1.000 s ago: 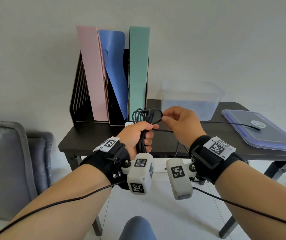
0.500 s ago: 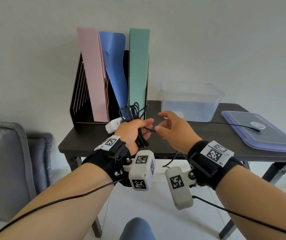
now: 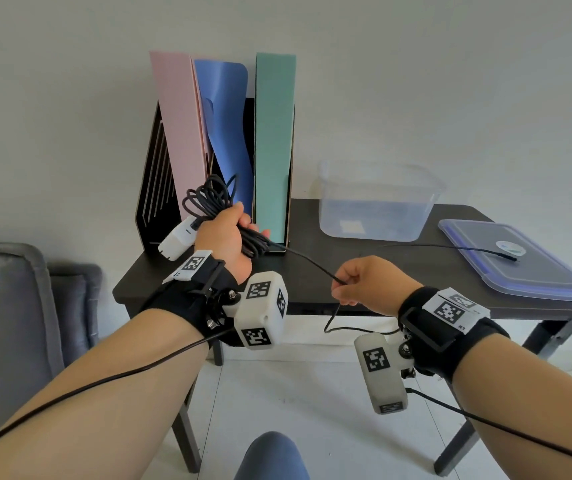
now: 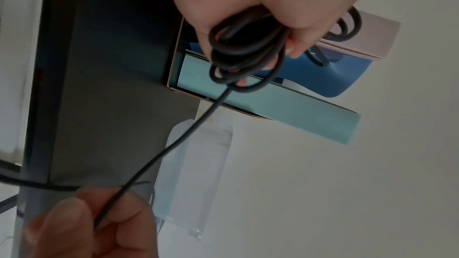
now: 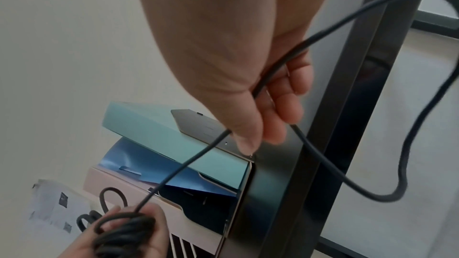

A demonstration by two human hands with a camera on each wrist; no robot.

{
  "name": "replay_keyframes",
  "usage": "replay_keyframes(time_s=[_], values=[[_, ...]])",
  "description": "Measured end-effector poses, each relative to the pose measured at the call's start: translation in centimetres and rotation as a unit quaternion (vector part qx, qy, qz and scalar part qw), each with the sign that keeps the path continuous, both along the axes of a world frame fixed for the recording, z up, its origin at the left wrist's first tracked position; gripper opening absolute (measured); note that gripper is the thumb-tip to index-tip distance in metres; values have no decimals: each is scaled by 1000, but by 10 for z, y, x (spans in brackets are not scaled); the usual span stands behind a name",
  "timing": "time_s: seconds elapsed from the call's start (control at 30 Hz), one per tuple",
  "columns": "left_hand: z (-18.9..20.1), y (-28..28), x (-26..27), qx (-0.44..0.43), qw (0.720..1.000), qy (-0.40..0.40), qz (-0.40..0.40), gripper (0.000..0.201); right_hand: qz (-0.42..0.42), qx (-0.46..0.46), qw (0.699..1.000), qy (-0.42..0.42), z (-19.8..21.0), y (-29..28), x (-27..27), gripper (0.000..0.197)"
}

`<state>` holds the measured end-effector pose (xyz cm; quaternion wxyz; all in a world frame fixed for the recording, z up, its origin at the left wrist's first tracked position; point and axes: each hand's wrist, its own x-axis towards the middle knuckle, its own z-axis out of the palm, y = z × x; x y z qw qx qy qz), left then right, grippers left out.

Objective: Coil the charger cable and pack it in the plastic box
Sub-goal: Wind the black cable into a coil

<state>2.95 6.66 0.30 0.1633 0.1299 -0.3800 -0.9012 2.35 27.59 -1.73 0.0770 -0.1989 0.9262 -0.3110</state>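
Observation:
My left hand [image 3: 243,233] grips a bundle of black charger cable loops [image 3: 208,199], held up in front of the file holder. The white charger brick [image 3: 177,239] sticks out below that fist. One strand runs taut from the bundle to my right hand [image 3: 341,289], which pinches it by the table's front edge. Slack hangs under that hand, and the cable's free end [image 3: 506,256] lies on the blue lid [image 3: 527,282]. The clear plastic box [image 3: 378,168] stands open and empty on the table. The left wrist view shows the coil [image 4: 243,56] in my fingers.
A black file holder [image 3: 154,202] with pink, blue and green folders stands at the table's back left. The dark table [image 3: 312,271] carries the box and lid on its right half. A grey seat [image 3: 7,323] is on the left, and a knee shows below.
My left hand has lifted the coil up and to the left. My right hand has come down and to the right along the cable and now pinches the strand, drawn taut between the hands.

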Motion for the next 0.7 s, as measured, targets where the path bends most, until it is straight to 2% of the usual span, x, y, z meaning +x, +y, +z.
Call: replay_keyframes(time_s=[0.27, 0.33, 0.43, 0.53, 0.7], values=[[-10, -5, -5, -105, 994, -22, 37, 30, -26, -82, 994, 61, 11, 2, -1, 14], [-14, -5, -8, -139, 988, -39, 49, 30, -34, -120, 990, 71, 15, 0, 0, 13], [-19, -3, -7, -213, 973, -68, 61, 20, -27, -151, 985, 80, 20, -4, 3, 13], [-23, 3, -5, -267, 960, -68, 45, 11, -20, -182, 979, 86, 24, -8, 6, 12], [-33, 17, 0, -273, 962, -24, -18, 8, -19, -242, 967, 77, 27, -17, 7, 17]])
